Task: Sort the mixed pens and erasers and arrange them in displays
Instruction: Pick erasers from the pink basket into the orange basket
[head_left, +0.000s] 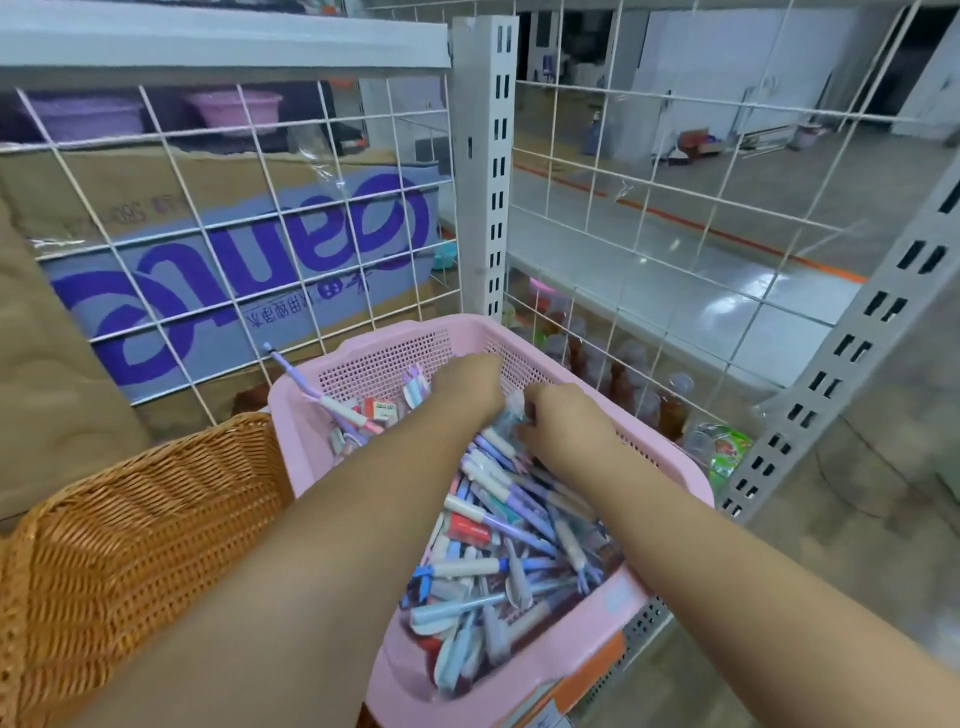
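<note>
Head camera looks down into one pink plastic basket (363, 353) with perforated walls. It holds a loose heap of pens (498, 519), mostly lilac, blue and white, too many and too tangled to count. One purple pen (291, 371) leans over the far-left rim. At least two small red-and-white erasers (382, 410) lie at the far-left side, among more pens.

Both hands are inside the far half of the basket, close together. The left hand (467, 387) shows only its back, with the fingers hidden below; I cannot tell how far it is open or whether it holds anything. The right hand (563, 423) has its fingers curled in against the heap, with a pale blurred shape at its fingertips; whether it grips something cannot be told.

One orange-brown wicker basket (130, 530) stands touching the pink basket's left side. Behind them is a white wire grid (171, 171), then one cardboard box (218, 176) with purple lettering. Above it sit two lilac-pink tubs (236, 109). One slotted shelf post (485, 156) rises behind the basket, and several bottles (628, 374) stand past the grid to the right.
</note>
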